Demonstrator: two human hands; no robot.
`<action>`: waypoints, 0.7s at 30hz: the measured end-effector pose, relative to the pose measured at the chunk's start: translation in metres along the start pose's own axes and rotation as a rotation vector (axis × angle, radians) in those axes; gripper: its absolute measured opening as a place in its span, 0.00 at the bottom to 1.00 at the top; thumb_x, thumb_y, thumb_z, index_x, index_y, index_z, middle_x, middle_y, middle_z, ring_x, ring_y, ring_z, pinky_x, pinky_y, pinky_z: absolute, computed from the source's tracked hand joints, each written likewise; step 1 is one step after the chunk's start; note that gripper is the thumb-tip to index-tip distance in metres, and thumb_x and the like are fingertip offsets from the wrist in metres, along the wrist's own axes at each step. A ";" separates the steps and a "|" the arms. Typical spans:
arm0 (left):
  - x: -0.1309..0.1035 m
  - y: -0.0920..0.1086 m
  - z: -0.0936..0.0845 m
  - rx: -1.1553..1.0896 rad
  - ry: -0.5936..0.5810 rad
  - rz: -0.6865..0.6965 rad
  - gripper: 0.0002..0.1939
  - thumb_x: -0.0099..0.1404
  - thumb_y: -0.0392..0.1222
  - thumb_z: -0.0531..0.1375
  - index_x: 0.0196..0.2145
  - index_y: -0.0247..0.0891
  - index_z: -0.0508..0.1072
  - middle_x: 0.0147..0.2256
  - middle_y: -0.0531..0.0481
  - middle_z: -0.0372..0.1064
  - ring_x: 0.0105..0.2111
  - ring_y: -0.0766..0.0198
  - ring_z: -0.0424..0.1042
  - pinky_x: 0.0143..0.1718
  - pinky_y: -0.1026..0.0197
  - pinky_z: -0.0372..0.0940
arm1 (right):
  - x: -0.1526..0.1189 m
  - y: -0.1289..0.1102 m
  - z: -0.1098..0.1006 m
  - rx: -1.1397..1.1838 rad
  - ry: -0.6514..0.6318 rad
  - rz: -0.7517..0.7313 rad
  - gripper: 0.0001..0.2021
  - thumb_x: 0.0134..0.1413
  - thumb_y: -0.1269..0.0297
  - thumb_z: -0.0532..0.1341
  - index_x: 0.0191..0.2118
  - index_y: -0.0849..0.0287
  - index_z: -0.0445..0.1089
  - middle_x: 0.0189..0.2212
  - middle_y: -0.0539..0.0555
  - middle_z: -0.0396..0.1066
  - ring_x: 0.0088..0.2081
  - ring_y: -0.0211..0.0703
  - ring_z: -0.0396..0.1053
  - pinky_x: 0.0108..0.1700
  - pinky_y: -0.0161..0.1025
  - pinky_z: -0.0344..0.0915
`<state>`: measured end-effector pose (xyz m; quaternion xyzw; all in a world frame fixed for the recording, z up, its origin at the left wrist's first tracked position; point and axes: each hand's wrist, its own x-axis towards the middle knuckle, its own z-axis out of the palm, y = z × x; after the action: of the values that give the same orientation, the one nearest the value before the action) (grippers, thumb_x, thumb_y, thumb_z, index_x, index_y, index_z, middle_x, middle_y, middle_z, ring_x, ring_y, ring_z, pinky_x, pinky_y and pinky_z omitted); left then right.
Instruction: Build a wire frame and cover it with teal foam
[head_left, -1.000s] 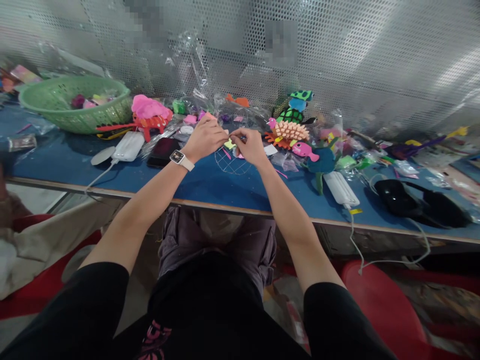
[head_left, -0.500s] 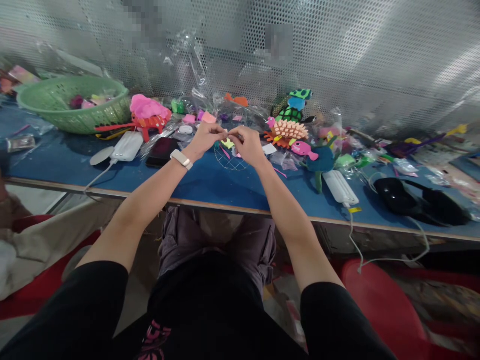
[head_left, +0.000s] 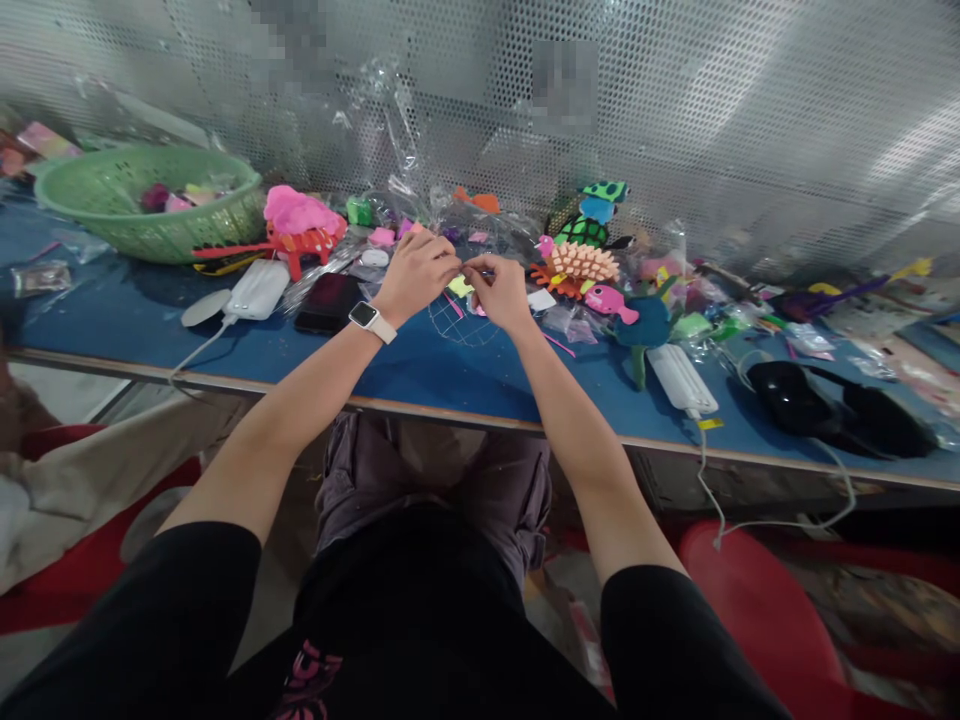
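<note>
My left hand (head_left: 421,272), with a watch on its wrist, meets my right hand (head_left: 495,288) above the blue table. The fingers of both are closed, and their tips come together over a small yellow piece (head_left: 460,287). Whatever sits between the fingertips is too small to make out. Under the hands lies a round net of thin wire or thread (head_left: 459,325), with a pink strip (head_left: 454,305) across it. Just right of my right hand are a white piece (head_left: 541,300) and a pink fish (head_left: 611,301).
A green basket (head_left: 150,225) with colourful pieces stands at the left. Near it are a pink and red crab-like toy (head_left: 304,225), a white power bank (head_left: 257,289) and a dark phone (head_left: 328,303). Another white power bank (head_left: 681,380) and black goggles (head_left: 840,405) lie at the right. A perforated metal wall rises behind.
My left hand has rolled so that its back and the watch face now show more. My right hand has shifted slightly. The fingertips still meet at about the same place.
</note>
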<state>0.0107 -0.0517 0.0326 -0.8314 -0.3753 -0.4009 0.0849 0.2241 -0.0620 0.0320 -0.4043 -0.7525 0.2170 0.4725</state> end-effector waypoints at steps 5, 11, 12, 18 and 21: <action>0.000 0.007 -0.001 0.059 -0.028 -0.012 0.11 0.84 0.38 0.62 0.51 0.43 0.87 0.53 0.40 0.82 0.64 0.41 0.76 0.72 0.31 0.65 | -0.001 -0.001 0.002 -0.020 0.024 0.000 0.15 0.79 0.51 0.66 0.42 0.54 0.81 0.35 0.54 0.81 0.23 0.41 0.74 0.32 0.45 0.73; 0.000 0.010 -0.002 -0.026 -0.020 -0.078 0.08 0.84 0.40 0.63 0.48 0.40 0.84 0.51 0.37 0.82 0.64 0.38 0.76 0.72 0.31 0.64 | 0.000 -0.004 -0.003 -0.191 0.028 -0.106 0.11 0.81 0.58 0.64 0.47 0.53 0.84 0.41 0.58 0.84 0.39 0.52 0.82 0.48 0.52 0.80; 0.000 0.008 -0.001 -0.060 -0.026 -0.105 0.08 0.83 0.42 0.63 0.47 0.40 0.83 0.50 0.37 0.82 0.63 0.38 0.76 0.71 0.32 0.65 | 0.000 -0.003 -0.005 -0.232 0.023 -0.142 0.11 0.81 0.59 0.64 0.48 0.53 0.84 0.43 0.59 0.85 0.44 0.55 0.83 0.53 0.54 0.80; 0.006 -0.008 0.005 -0.320 -0.107 -0.206 0.09 0.80 0.46 0.68 0.40 0.42 0.81 0.41 0.43 0.81 0.46 0.50 0.79 0.56 0.45 0.71 | 0.005 0.002 -0.012 -0.370 -0.063 -0.240 0.10 0.83 0.61 0.63 0.49 0.53 0.83 0.50 0.61 0.86 0.55 0.60 0.82 0.63 0.58 0.76; 0.007 -0.015 0.004 -0.458 -0.167 -0.221 0.08 0.79 0.45 0.68 0.39 0.43 0.80 0.38 0.44 0.80 0.40 0.54 0.76 0.48 0.49 0.70 | 0.004 -0.001 -0.014 -0.359 -0.080 -0.252 0.10 0.83 0.60 0.63 0.49 0.53 0.83 0.49 0.60 0.86 0.54 0.59 0.82 0.62 0.56 0.76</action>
<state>0.0061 -0.0355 0.0326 -0.8131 -0.3690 -0.4122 -0.1811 0.2352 -0.0599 0.0411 -0.3759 -0.8417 0.0345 0.3861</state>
